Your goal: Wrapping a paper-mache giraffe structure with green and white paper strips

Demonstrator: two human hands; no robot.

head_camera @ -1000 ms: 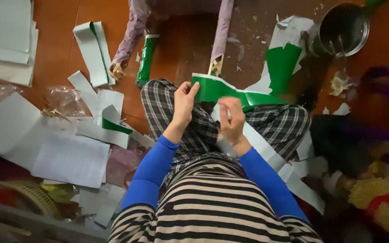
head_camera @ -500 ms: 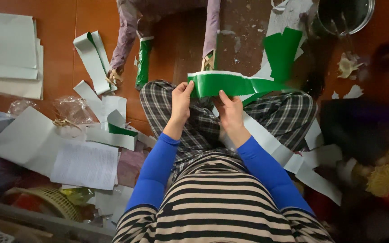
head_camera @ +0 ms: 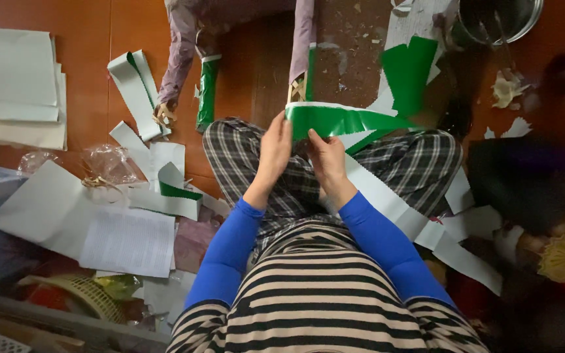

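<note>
- Above the lap, over the checked trousers, a green strip with a white backing is held up, its far end trailing towards the right knee.
- Its left end is pinched by the fingers of the left hand; the right hand grips just beside it, fingers pressed together.
- The strip is judged light, thin and floppy, easily creased or torn; it is best taken at the edges, near the end.

Long glossy green paper strip w/ white backing, folded over lengthwise, held roughly horizontal above plaid-trousered lap, left end pinched betw. both hands, right end creased, trailing toward more green sheet on orange floor
</note>
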